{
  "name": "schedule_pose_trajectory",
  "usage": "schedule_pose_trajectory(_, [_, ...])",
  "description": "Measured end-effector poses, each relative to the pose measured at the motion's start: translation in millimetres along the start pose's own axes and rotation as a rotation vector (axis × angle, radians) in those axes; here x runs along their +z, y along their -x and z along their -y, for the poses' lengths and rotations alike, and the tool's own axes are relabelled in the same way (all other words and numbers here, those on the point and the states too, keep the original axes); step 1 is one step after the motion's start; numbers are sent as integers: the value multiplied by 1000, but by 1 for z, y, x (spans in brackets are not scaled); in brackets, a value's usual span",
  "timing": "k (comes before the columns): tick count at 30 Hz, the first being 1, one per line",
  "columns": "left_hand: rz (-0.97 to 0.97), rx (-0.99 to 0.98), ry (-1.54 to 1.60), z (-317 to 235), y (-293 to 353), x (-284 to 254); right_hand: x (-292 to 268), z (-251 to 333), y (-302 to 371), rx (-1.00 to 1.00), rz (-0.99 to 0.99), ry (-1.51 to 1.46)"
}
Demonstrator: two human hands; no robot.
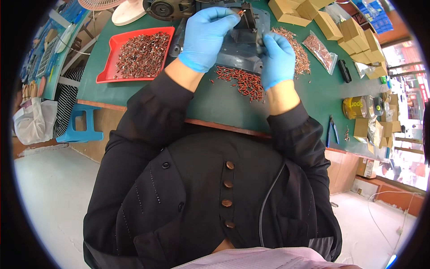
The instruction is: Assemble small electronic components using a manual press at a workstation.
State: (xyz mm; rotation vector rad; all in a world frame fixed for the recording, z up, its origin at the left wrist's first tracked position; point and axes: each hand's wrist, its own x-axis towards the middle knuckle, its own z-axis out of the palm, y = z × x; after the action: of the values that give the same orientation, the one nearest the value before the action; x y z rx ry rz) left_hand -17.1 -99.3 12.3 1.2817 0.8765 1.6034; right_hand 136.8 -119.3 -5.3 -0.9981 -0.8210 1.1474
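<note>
My left hand (205, 41), in a blue glove, reaches to the dark bench machine (245, 33). Its thumb and fingertips are pinched on a small reddish-copper part (242, 13) at the machine's top. My right hand (278, 62), gloved the same way, is closed at the machine's right side. What its fingers grip there is hidden. In front of the machine's metal base (233, 56) lies a loose pile of small red-brown cylindrical parts (244, 83). Behind my right hand spreads a heap of copper-coloured small parts (299, 51).
A red tray (105, 71) full of small metal-and-red parts stands left on the green table (219, 107). Rightward are a bag of parts (320, 50), a black tool (344, 71), blue-handled pliers (332, 132), a clear jar (358, 108) and cardboard boxes (354, 36). A fan (127, 12) stands far left.
</note>
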Motion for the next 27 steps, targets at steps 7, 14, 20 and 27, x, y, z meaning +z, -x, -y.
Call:
schedule_pose_trajectory(7, [151,-350,421,-24,45,-45,-64,6,41,57,179,453])
schedule_pose_trajectory(14, [282,-494,601,-25,82,-62,-82,0,77,126,180,486])
schedule_pose_trajectory(20, [375,-461,501,-26,104,-35,-30,26,106,9,344,298])
schedule_pose_trajectory(27, [325,-298,187,-27,127,-13,-27,27,116,6,406,114])
